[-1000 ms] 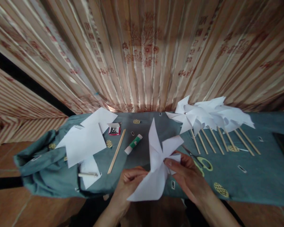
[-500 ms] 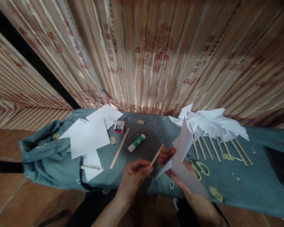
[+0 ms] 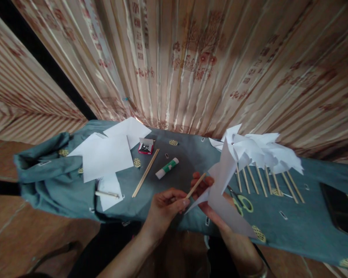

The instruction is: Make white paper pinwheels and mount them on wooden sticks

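My left hand (image 3: 166,204) pinches a thin wooden stick (image 3: 195,185) that slants up to the right. My right hand (image 3: 206,200) holds a folded white paper pinwheel (image 3: 222,193) turned edge-on, its centre close to the stick's upper end. The fingers of my right hand are partly hidden behind the paper. Both hands hover over the near edge of a table covered with a teal cloth (image 3: 301,227).
Finished paper pinwheels on sticks (image 3: 261,154) lie at the right, scissors (image 3: 243,201) beside them. A glue stick (image 3: 167,168), a spare stick (image 3: 145,172), a small box of clips (image 3: 145,146), white sheets (image 3: 104,156) and a pen (image 3: 107,194) lie left. A dark slab (image 3: 340,210) is far right.
A second ago both hands pressed the pinwheel flat in front of me. Since then my left hand took up a stick and my right hand turned the pinwheel edge-on beside it.
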### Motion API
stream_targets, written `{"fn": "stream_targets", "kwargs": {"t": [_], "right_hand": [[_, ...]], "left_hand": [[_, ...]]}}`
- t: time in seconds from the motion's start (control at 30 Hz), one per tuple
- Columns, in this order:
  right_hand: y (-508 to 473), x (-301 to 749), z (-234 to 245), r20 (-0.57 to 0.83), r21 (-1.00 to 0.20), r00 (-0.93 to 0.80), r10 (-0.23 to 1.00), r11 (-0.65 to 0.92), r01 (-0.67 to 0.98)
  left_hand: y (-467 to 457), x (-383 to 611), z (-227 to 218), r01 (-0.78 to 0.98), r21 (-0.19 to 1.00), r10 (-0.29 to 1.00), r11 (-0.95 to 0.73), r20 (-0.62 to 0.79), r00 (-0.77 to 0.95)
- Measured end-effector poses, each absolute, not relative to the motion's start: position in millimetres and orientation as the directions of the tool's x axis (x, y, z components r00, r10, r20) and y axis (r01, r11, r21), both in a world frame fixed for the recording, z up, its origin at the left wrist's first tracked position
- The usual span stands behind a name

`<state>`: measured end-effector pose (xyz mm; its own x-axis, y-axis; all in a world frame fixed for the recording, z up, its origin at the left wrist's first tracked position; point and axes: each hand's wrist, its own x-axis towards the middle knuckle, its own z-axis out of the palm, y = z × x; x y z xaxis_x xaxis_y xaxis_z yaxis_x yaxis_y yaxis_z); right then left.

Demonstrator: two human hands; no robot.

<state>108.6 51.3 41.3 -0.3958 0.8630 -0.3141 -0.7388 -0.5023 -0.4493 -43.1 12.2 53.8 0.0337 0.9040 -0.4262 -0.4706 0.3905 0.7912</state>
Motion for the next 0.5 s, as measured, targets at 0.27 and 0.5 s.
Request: {"fn": "stream_targets", "kwargs": {"t": [0.27, 0.5], "right_hand": [[52.2, 112.9, 41.8, -0.304, -0.464, -0.406, 0.862, -0.506, -0.727], [51.9, 114.9, 35.5, -0.361, -0.42, -0.412, 0.837, -0.54, -0.729]], "left_hand": [[10.2, -41.0, 52.8, -0.42, 0.799, 0.898, 0.43, -0.429, 0.102], [9.9, -39.3, 57.3, -0.381, 0.82, 0.903, 0.427, -0.407, 0.136]]}}
